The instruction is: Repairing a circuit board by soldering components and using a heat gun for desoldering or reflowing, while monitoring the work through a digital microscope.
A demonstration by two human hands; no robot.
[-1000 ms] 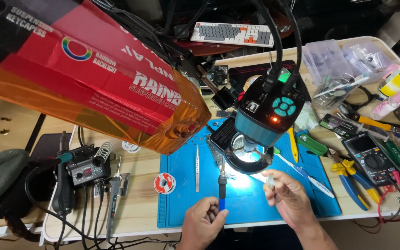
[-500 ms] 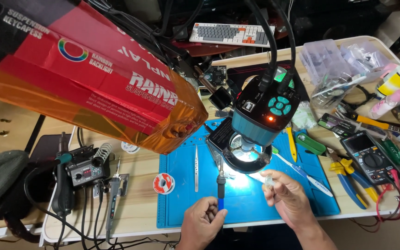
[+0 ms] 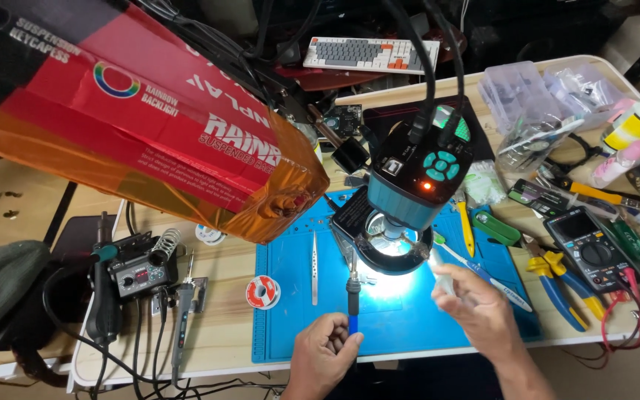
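The left hand [image 3: 325, 355] is still gripping the soldering iron [image 3: 351, 292] under the lamp [image 3: 392, 244] near the bench's front edge; the right hand [image 3: 479, 311], shifting slightly, is pinching something small.

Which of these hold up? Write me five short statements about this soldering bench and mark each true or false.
1. The left hand grips a soldering iron with a blue handle. True.
2. The right hand rests on the multimeter. False: it is raised over the blue mat, beside the lit microscope, apart from the multimeter.
3. Tweezers lie on the mat. True.
4. The solder spool sits on the keyboard. False: it lies at the mat's left edge.
5. Yellow-handled pliers lie right of the mat. True.
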